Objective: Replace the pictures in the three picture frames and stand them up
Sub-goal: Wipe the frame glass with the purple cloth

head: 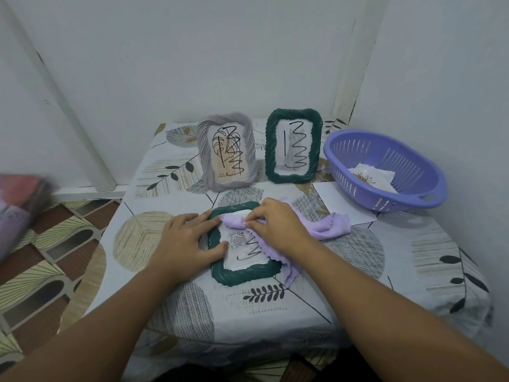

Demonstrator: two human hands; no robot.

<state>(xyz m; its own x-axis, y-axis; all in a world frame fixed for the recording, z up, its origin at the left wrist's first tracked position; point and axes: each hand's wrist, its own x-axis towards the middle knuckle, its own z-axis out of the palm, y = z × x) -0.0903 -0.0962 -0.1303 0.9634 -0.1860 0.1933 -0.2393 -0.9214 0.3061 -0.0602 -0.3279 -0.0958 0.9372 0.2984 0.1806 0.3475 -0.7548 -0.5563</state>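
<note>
Hands at work on flat green frame (242,274): left hand (187,241) spread, fingers pressing its left edge; right hand (278,227) pinching purple cloth (327,227) against glass. Beyond fingertips, grey frame (226,150) and second green frame (293,146) upright.

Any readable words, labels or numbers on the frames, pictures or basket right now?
None can be read.
Grey ribbed picture frame: tiny dark print at its picture's lower left, too small to read.
Upright dark green picture frame and flat dark green picture frame: only black marker scribbles, no letters.
Purple plastic basket: no label visible.
</note>
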